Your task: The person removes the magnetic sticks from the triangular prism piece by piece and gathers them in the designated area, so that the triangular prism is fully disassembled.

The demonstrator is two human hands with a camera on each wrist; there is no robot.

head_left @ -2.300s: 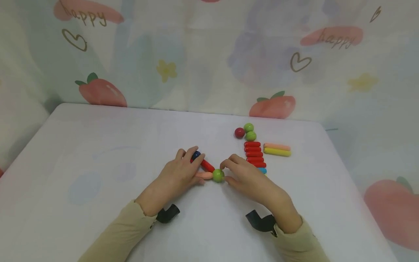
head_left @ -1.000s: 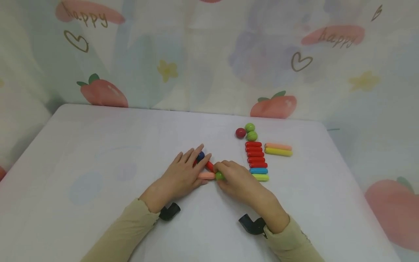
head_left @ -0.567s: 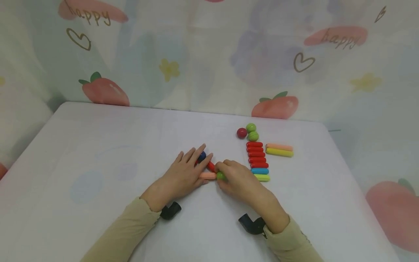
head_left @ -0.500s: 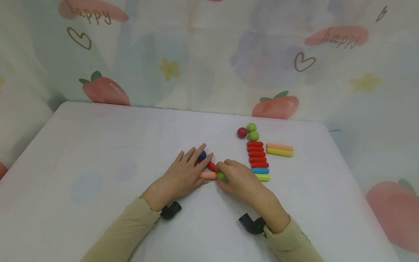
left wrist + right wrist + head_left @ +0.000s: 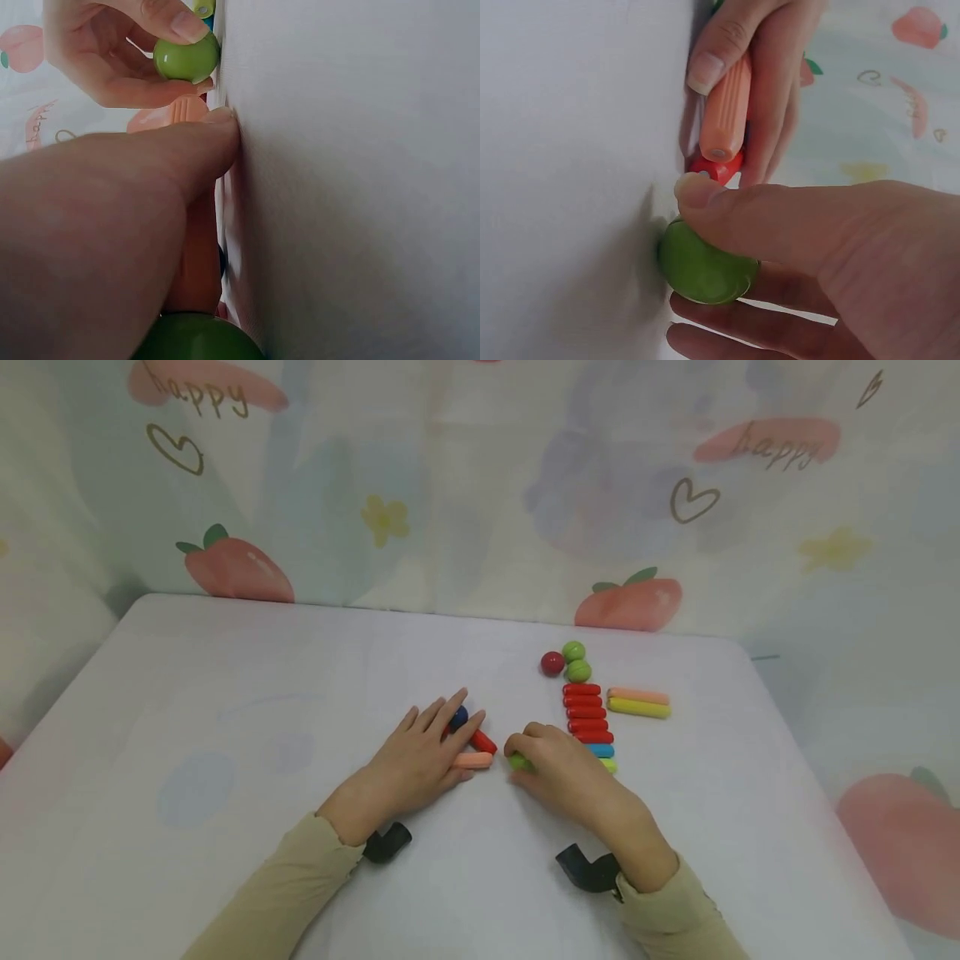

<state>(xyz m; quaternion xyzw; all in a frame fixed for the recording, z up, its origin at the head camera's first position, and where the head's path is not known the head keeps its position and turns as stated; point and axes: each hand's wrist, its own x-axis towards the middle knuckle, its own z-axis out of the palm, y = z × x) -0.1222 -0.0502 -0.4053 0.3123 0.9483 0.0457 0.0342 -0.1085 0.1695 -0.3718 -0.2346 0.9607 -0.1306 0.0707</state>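
Note:
My right hand (image 5: 566, 772) pinches a green ball (image 5: 705, 266) between thumb and fingers, just above or on the white table. A small gap parts the ball from the free ends of a peach rod (image 5: 472, 761) and a red rod (image 5: 483, 742). Metal tips show on both rods in the right wrist view. My left hand (image 5: 412, 756) lies over these rods with fingers spread and straight, its thumb along the peach rod. Under its fingers sits a dark blue ball (image 5: 459, 717), partly hidden. In the left wrist view another green ball (image 5: 199, 341) meets the peach rod's near end.
Right of my hands, several red rods (image 5: 583, 702) lie in a column with a blue rod (image 5: 601, 750) and a yellow-green rod (image 5: 609, 766). Beyond them are a dark red ball (image 5: 552, 663) and two green balls (image 5: 577, 671). A peach and a yellow rod (image 5: 639, 707) lie farther right.
My right hand has closed on the green ball and drawn it to the right, off the ends of the peach and red rods. My left hand has flattened over the rods and stays there.

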